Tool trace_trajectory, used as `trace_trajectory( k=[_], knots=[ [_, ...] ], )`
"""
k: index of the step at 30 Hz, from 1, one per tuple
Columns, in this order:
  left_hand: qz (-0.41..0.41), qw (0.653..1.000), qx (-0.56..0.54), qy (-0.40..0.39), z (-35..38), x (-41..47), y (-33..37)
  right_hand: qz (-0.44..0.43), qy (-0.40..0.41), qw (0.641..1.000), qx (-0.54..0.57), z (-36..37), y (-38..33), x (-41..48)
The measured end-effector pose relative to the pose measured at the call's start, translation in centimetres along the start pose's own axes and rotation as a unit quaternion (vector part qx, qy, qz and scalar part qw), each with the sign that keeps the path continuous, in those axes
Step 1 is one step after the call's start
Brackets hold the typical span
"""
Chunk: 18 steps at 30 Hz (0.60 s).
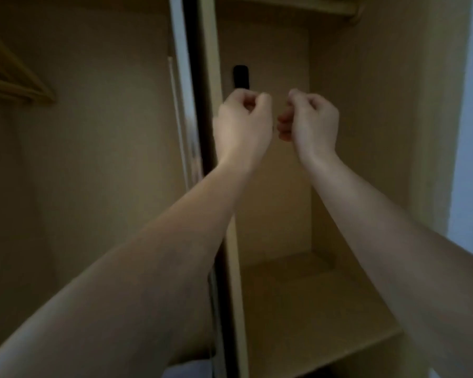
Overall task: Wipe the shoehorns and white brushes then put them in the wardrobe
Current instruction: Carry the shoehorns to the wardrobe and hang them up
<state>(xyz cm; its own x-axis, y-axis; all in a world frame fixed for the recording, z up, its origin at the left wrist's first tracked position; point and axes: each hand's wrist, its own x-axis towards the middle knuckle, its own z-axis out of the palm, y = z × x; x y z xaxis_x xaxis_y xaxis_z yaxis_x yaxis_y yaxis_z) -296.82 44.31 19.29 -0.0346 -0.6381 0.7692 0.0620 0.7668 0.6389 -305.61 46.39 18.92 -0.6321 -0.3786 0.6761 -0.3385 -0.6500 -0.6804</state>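
Blur and dim light are making the short dark thing [241, 76] hard to name. It is showing against the back wall of the wardrobe [366, 105], its lower end hiding behind the left hand [243, 118]. That hand's grip is curling closed just under it, and I cannot tell whether it is holding it. The right hand [310, 118] is hovering just beside, its grip curling together with nothing showing inside. Both forearms are covering part of the shelf [311, 309] near its front edge. Hangers [14, 80] are hanging far left, beyond the divider [206, 50].

Beige wardrobe shelf [311, 304], low in the right compartment.
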Motion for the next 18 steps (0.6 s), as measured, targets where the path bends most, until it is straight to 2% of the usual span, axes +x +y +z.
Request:
trace_trajectory(
  k=[4, 9, 13, 18],
  knots=[
    [-0.006, 0.998, 0.037, 0.059, -10.9, -5.3, 2.4, 0.027, -0.059, 0.995, 0.073, 4.5, -4.7, -10.1],
    [-0.072, 0.973, 0.166, 0.145, -26.6, -12.9, 3.4, 0.116, -0.221, 0.962, 0.107, 12.6, -8.3, -23.9],
    [-0.124, 0.927, 0.26, 0.241, -40.1, -19.3, 5.3, 0.176, -0.342, 0.91, 0.156, 18.2, -11.8, -35.5],
    [-0.154, 0.842, 0.384, 0.346, -54.4, -27.9, 9.7, 0.202, -0.473, 0.839, 0.178, 24.8, -16.9, -49.6]
  ],
)
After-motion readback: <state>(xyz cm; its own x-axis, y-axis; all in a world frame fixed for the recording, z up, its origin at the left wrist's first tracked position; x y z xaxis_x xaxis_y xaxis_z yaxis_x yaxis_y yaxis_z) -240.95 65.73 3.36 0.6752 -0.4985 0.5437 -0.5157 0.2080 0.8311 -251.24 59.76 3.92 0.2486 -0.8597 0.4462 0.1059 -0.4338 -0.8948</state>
